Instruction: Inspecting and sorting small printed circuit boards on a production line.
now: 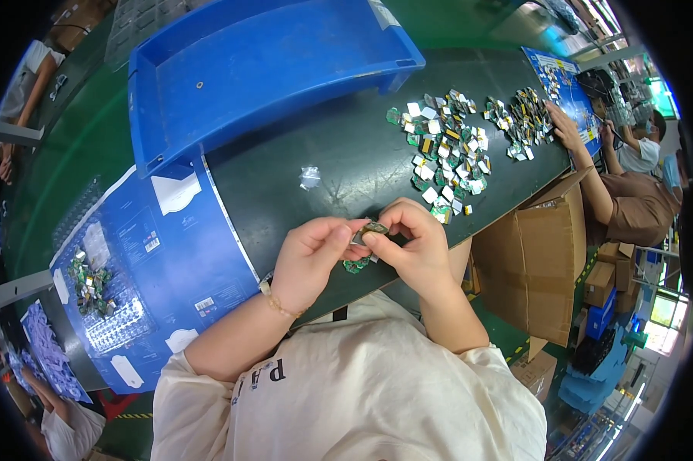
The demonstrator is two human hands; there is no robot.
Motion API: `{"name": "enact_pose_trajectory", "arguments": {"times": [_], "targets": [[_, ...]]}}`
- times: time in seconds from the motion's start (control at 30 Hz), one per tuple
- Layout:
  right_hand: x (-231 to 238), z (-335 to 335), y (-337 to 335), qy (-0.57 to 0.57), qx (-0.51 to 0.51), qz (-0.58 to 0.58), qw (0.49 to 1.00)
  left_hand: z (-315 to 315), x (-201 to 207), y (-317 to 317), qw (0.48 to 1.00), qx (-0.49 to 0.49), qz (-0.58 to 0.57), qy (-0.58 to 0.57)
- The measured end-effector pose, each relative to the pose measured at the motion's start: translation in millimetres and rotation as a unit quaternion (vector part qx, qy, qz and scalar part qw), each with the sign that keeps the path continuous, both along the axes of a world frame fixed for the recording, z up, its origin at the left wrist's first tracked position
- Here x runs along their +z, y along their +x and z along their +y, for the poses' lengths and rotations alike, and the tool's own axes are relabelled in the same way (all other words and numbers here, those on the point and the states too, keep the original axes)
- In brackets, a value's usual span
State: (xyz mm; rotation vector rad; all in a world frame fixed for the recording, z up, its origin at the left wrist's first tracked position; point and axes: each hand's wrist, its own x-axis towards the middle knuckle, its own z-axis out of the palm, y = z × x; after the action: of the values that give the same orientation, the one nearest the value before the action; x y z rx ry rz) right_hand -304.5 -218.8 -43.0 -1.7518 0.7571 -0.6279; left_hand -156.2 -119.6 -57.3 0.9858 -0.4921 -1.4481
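My left hand point(309, 250) and right hand point(417, 244) pinch, fingers nearly together, a small flat dark-greenish piece point(375, 228). Just below the fingertips: green circuit-board piece point(355, 266), partly blocked by my hands. Beyond, rightward: heap of green-and-white square-topped pieces point(448, 154); ahead-left: blue plastic bin point(246, 69).

Dark flat tabletop point(269, 177): blue rectangular plastic bin point(246, 73) at far edge, left of middle; blue flat printed sheet point(177, 265) at left end, clear plastic tray point(120, 330) on it; green-and-white flat-piece heap point(448, 154) right of middle; open brown cardboard box point(530, 261) beside near edge, right.
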Motion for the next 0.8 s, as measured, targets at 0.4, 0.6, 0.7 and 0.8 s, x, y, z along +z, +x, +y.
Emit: {"name": "enact_pose_trajectory", "arguments": {"times": [0.4, 0.6, 0.7, 0.8], "targets": [[-5.0, 11.7, 2.8, 0.062, 0.005, -0.081, 0.995, 3.3, -7.7, -3.4, 0.993, 0.018, -0.079, -0.080], [0.3, 8.3, 5.3, 0.146, -0.025, -0.150, 0.978, -5.5, 14.2, -3.2, 0.996, 0.040, -0.076, -0.032], [1.9, 4.5, 4.5, 0.163, -0.051, -0.153, 0.973, -3.3, 7.5, -4.1, 0.991, 0.090, -0.084, -0.043], [1.8, 0.8, 0.7, 0.020, -0.057, -0.065, 0.996, 4.8, -3.3, -0.1, 0.967, 0.091, -0.221, -0.084]]}}
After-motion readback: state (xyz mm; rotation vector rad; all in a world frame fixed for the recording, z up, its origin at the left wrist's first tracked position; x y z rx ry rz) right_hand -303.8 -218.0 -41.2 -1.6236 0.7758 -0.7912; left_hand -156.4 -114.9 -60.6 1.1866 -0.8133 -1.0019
